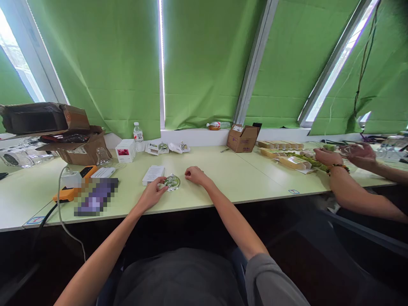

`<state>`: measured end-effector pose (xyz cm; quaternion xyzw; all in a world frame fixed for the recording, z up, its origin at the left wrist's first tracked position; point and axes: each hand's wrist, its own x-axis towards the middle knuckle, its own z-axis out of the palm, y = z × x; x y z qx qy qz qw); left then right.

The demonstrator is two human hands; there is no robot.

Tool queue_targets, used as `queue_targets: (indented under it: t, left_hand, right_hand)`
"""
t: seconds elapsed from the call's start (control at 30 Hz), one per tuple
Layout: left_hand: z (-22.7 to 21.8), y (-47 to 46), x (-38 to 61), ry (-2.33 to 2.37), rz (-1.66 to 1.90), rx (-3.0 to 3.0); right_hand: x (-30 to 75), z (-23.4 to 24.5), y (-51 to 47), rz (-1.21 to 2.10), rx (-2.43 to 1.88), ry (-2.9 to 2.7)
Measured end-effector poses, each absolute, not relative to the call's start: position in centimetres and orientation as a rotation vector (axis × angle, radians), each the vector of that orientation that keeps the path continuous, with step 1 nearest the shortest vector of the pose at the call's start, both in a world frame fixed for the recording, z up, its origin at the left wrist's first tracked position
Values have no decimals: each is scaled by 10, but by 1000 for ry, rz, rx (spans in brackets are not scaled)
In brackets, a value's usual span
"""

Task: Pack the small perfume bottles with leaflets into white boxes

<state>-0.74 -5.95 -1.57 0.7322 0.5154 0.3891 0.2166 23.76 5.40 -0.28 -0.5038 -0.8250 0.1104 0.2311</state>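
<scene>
A small round clear item (pixel 172 182) with green inside and a knob at its top lies on the pale table, close to the front edge. My left hand (pixel 153 193) grips its left rim between thumb and fingers. My right hand (pixel 195 175) rests a little to the right, apart from the item, its fingers curled into a pinch; whatever may be between the fingertips is too small to see. Just behind my left hand lies a flat white box (pixel 154 173) with printed text.
At left are a blurred dark phone-like thing (pixel 96 196), an orange device (pixel 68 194) with cables, and cardboard boxes (pixel 79 146). Farther back stand a white carton (pixel 125 151), a water bottle (pixel 138 137) and a brown box (pixel 242 139). A co-worker's hands (pixel 330 157) work at right.
</scene>
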Motion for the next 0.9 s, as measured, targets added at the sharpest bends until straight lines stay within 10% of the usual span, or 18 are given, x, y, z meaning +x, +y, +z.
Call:
queue_targets:
  t: [0.4, 0.9]
  left_hand:
    - [-18, -57, -8, 1408, 1094, 2012]
    - [-12, -64, -7, 1371, 1097, 2034]
  right_hand:
    - [221, 14, 34, 1032, -834, -1880]
    - [216, 11, -6, 875, -770, -1771]
